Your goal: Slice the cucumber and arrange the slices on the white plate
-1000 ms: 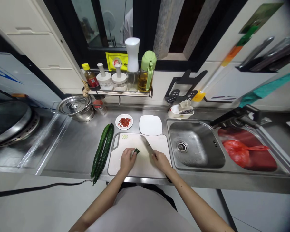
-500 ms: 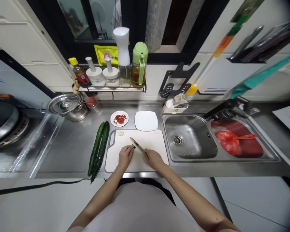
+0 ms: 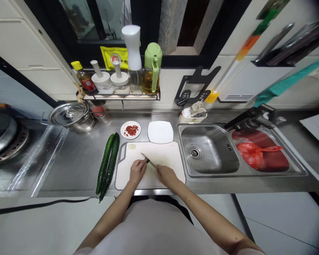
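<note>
Over the white cutting board [image 3: 167,180], my right hand [image 3: 167,176] is wrapped round the handle of a knife [image 3: 149,160], its blade slanting up and to the left. My left hand [image 3: 137,170] is closed on a small dark green vegetable piece [image 3: 147,160]; most of it is hidden by my fingers and the blade, so its kind is unclear. The blade lies right at this piece. Two long cucumbers [image 3: 110,166] lie side by side left of the board. Behind it are a plate of chopped red bits [image 3: 131,136] and a white square plate [image 3: 161,132].
A double sink [image 3: 210,150] is on the right, with a red plastic bag [image 3: 251,155] in its far basin. A lidded steel pot [image 3: 82,122] stands back left. Above the counter, a rack [image 3: 122,96] carries bottles and jars. Knives [image 3: 289,46] hang upper right.
The knife and my right hand have shifted slightly left, closer to my left hand. The camera view has moved a little. My left hand keeps its grip on the green piece.
</note>
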The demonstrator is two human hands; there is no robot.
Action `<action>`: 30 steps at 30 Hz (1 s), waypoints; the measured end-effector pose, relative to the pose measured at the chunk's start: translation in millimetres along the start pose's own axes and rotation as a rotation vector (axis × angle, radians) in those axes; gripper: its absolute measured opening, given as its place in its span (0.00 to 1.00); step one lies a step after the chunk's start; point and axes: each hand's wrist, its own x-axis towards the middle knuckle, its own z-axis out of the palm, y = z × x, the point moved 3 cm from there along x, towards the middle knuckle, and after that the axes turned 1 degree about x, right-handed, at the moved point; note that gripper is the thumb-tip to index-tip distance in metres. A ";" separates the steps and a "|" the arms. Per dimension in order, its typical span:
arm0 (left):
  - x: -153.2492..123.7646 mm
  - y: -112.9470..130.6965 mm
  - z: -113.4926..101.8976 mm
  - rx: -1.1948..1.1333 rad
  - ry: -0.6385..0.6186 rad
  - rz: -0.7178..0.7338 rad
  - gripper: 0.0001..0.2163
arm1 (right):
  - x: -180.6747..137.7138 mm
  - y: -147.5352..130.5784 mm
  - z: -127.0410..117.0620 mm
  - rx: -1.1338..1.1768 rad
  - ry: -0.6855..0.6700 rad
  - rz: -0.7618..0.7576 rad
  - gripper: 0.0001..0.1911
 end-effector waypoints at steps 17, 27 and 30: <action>0.4 -0.9 0.8 0.011 -0.035 0.008 0.09 | 1.2 -7.7 1.9 -0.108 -0.055 0.012 0.17; -0.8 -2.6 3.8 0.012 -0.058 0.004 0.09 | 3.3 -10.1 -1.4 -0.108 -0.073 -0.018 0.15; -1.1 -3.6 5.0 0.017 -0.063 0.001 0.09 | 5.2 -9.6 -0.5 -0.109 -0.067 -0.030 0.15</action>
